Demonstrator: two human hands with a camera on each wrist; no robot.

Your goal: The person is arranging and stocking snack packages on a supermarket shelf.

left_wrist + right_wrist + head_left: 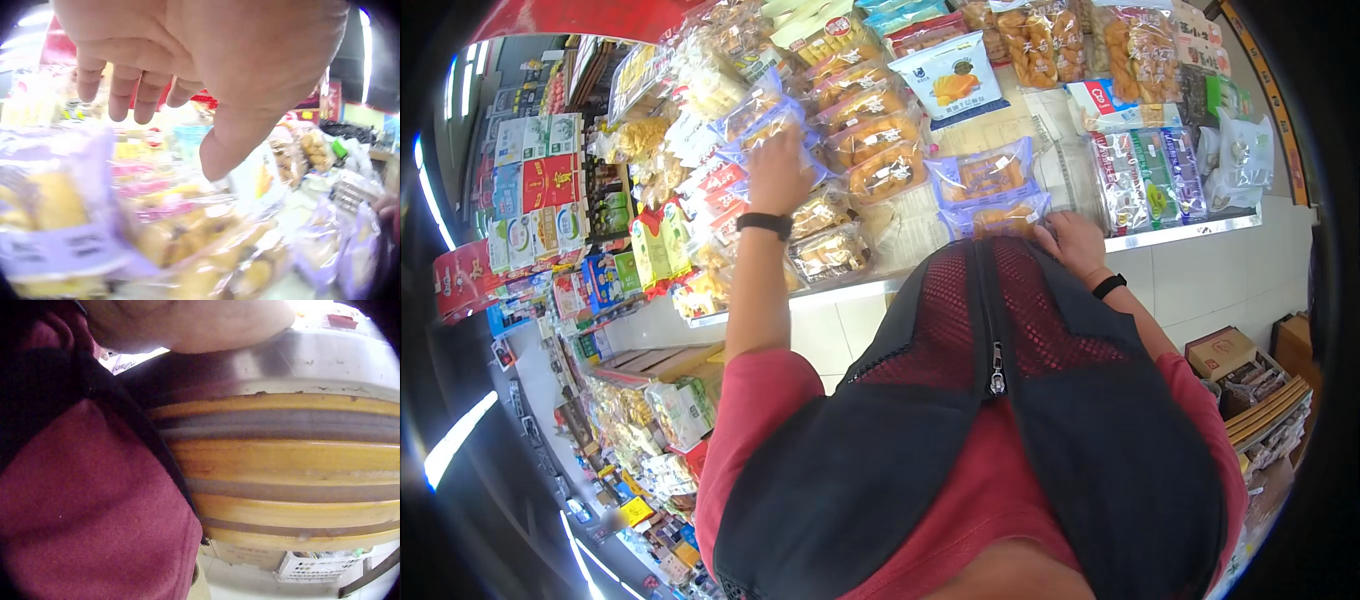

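Note:
The left hand point(780, 172) is over purple-edged bread packs point(752, 112) at the left of the display. In the left wrist view the left hand point(181, 69) hangs with fingers extended and apart above a purple pack point(56, 219), and nothing shows between them. Near the table's front edge, the right hand point(1072, 243) lies beside the nearer of two purple packs point(1000, 218), its fingertips at that pack's right end. Only part of the right hand point(200, 325) shows in the right wrist view, its fingers out of sight.
Rows of clear bread packs point(884, 170) lie between the hands. A white-and-blue bag point(952, 82) and twisted-snack bags point(1040, 45) stand behind. Colourful slim packs point(1150, 178) are at the right. The metal table edge point(1180, 232) runs along the front. A white basket point(312, 567) sits below on the floor.

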